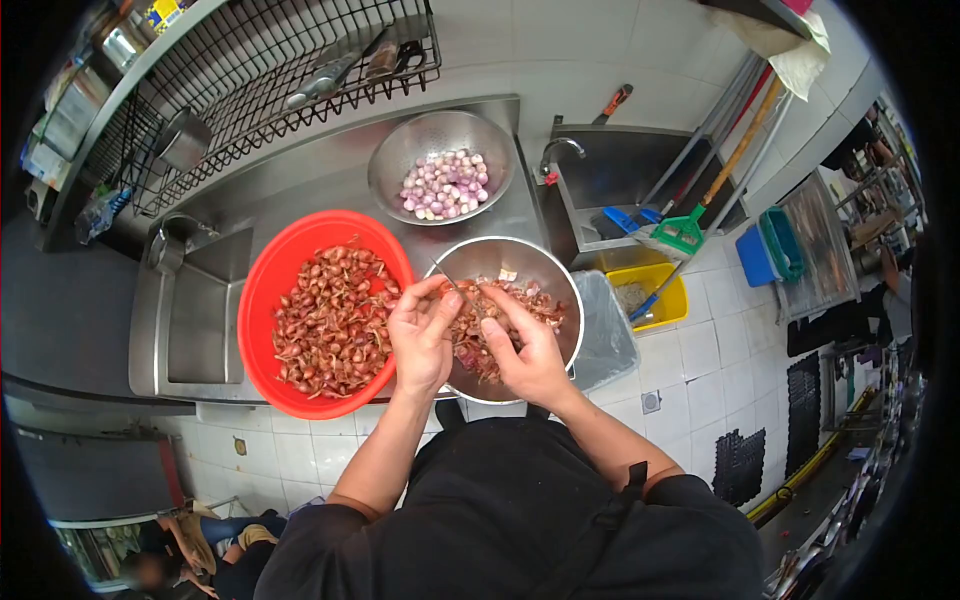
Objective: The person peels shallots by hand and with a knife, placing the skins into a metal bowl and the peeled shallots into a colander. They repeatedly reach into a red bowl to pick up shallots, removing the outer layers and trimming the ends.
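Note:
Both hands are over a steel bowl (575, 335) of papery shallot skins (540, 305). My right hand (530, 355) is closed around a small knife (447, 276), its thin blade pointing up and left past my left fingertips. Thumb and fingers of my left hand (424, 340) are pinched together beside the blade; what sits between them is too small to make out. To the left, a red basin (262, 345) holds many unpeeled shallots (335, 315). Behind the bowl, a steel colander (390, 165) contains peeled, pale purple shallots (445, 187).
A steel sink (205, 310) is at the left, under a wire rack (270, 90). Another sink (640, 160) with a tap stands at the right, with brooms and a green dustpan (680, 233). A yellow bucket (665, 300) is on the tiled floor. People are at lower left.

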Tool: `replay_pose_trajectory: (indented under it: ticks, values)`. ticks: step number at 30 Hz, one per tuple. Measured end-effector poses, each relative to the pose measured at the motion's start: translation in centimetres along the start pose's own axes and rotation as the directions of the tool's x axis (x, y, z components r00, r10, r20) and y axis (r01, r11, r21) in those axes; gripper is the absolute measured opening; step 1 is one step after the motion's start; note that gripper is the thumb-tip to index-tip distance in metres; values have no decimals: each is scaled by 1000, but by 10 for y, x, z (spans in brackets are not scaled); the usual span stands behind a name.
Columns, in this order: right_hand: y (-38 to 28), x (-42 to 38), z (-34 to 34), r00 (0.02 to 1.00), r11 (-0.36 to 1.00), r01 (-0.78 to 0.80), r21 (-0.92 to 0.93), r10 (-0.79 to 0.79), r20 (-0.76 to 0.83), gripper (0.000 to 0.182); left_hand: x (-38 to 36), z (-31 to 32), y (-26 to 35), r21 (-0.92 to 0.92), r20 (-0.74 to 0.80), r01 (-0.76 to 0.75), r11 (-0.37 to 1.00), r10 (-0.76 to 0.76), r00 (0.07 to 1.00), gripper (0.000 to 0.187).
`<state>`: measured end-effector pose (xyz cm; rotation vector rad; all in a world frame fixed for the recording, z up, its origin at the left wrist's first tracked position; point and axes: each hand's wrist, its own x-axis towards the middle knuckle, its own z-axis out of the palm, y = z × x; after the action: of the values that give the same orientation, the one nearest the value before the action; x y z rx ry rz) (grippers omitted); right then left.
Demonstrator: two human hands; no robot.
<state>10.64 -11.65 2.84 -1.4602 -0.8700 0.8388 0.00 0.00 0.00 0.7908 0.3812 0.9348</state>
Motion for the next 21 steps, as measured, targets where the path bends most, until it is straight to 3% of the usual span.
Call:
replay_pose_trajectory:
  ticks: [2, 3, 5, 9, 15, 18, 20, 21]
  values:
    - [7, 4, 3, 984, 984, 177, -20, -178, -27, 45, -2, 4, -1, 170, -29, -103, 980, 109, 994, 26]
    - [6, 2, -2, 985, 985, 167, -30, -168, -26, 45, -5, 8, -3, 158, -35, -95, 983, 102, 994, 26]
    - [5, 6, -2, 954, 952, 299, -66, -300, -6, 45, -7, 11, 3, 275, -14, -167, 947, 178, 984, 26]
    - [-7, 8, 0, 966, 966, 257, 3, -257, 6, 45, -11, 17, 6, 322, 32, -232, 918, 234, 972, 27]
    - [0, 16, 3, 988, 935, 137, 328, -153, 25, 42, -4, 12, 4, 371, 132, -362, 855, 337, 932, 29]
    - [-2, 16, 1, 990, 937, 142, 318, -143, -19, 37, -5, 8, 7, 379, 134, -236, 895, 199, 971, 29]
    - [-5, 17, -3, 998, 964, 49, 263, -55, 14, 33, -2, 1, 3, 134, 101, -30, 991, 17, 995, 29]
    - [-8, 17, -3, 998, 964, 49, 261, -55, 14, 33, -1, 0, 3, 133, 101, -31, 991, 18, 995, 29]
